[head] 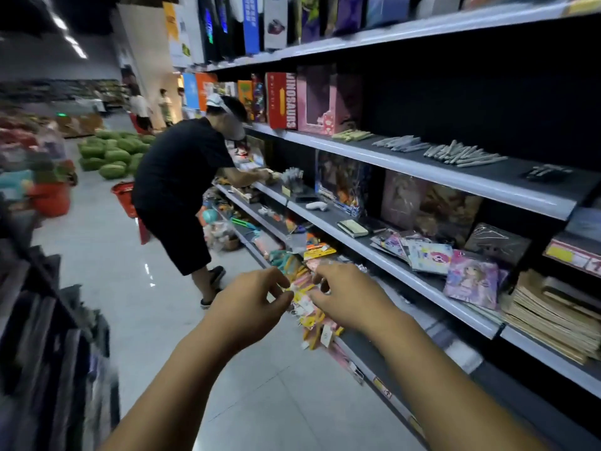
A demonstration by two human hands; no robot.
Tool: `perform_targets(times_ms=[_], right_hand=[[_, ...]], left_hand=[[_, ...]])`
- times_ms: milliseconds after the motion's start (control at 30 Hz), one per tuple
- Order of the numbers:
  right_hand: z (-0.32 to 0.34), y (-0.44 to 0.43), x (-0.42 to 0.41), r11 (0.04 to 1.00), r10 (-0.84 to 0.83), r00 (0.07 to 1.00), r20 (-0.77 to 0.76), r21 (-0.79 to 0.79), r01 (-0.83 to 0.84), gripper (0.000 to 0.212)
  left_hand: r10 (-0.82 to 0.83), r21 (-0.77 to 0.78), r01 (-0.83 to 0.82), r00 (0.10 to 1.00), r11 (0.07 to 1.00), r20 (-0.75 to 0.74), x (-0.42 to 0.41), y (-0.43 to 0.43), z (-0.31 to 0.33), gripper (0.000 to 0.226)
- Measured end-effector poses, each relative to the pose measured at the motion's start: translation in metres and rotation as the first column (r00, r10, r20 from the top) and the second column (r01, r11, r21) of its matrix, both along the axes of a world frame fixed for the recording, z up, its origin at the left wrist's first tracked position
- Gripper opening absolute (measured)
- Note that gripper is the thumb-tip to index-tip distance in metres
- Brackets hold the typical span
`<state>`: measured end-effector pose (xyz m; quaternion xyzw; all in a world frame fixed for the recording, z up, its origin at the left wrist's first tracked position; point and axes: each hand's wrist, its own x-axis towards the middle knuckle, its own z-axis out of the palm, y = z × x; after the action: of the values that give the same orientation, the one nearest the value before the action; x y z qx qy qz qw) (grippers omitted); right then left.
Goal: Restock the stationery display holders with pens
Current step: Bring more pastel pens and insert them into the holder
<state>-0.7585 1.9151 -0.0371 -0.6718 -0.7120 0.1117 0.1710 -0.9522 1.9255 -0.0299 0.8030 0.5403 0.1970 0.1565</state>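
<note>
left hand, right hand: fingers curled at hanging carded packs, grip indeterminate in blur | packs likely light, flexible | hold at card header

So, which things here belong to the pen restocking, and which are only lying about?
Job:
- loose grey pens on the upper shelf
- pale yellow pens
- pen holder
- left hand and right hand, both at the hanging packets (contents unclear)

Lying about:
- DINOSAURS box
- sticker books
- notebook stack
- watermelons
- red basket
- another person
</note>
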Motion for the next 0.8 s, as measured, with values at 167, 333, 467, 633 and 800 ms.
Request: perform_targets(times_ms=[167, 333, 467, 633, 800], right_hand=[[-0.006, 0.094, 0.020, 0.996, -0.089, 0.996, 0.007, -0.021, 0.089, 0.017], [-0.017, 0.174, 0.039, 0.970, -0.241, 0.970, 0.021, -0.019, 0.241, 0.021], [-0.016, 0.211, 0.053, 0.921, -0.387, 0.922, 0.024, -0.034, 0.388, 0.016], [0.002, 0.242, 0.082, 0.849, -0.528, 0.847, 0.056, 0.042, 0.526, 0.016], [0.019, 0.259, 0.131, 0.790, -0.613, 0.786, 0.080, 0.084, 0.607, 0.016]], left_hand=[[-0.158, -0.017, 0.160, 0.985, 0.987, 0.066, 0.016, 0.115, -0.005, 0.018], [-0.343, -0.053, 0.347, 0.936, 0.936, 0.073, 0.041, 0.243, -0.022, 0.017], [-0.488, -0.071, 0.490, 0.872, 0.869, 0.045, 0.072, 0.314, -0.019, 0.013], [-0.624, -0.073, 0.638, 0.767, 0.766, 0.148, 0.122, 0.372, 0.000, 0.009], [-0.728, -0.013, 0.740, 0.665, 0.673, 0.165, 0.197, 0.409, 0.016, 0.005]])
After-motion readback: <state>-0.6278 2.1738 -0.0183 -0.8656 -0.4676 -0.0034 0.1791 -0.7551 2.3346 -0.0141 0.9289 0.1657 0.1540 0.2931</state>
